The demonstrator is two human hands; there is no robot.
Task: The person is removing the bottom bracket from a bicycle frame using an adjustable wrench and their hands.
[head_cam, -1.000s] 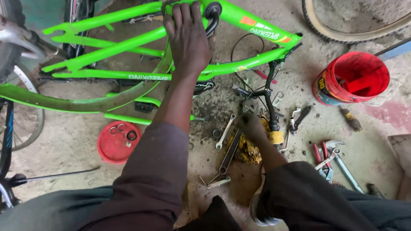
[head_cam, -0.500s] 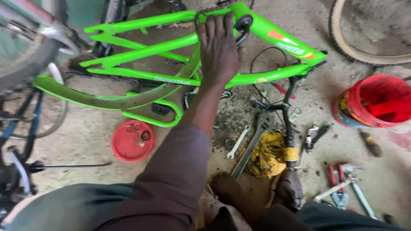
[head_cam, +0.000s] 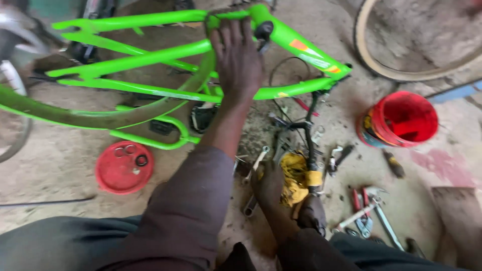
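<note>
My left hand reaches forward and grips the bright green bicycle frame, which lies on the ground, with the fingers wrapped over the tubes near its black fitting. My right hand is low, close to my body. It rests on the dirt among loose wrenches and touches a yellow rag. Whether it holds a tool is unclear. A black handlebar stem lies just right of that hand.
A red bucket stands at the right and a tyre lies behind it. A red lid holding small rings sits at the left. Red-handled pliers and spanners lie at lower right. A wheel is at the far left.
My left hand has kept its hold on the green frame. My right hand has shifted nearer to my body, beside the yellow rag. The view has swung left.
</note>
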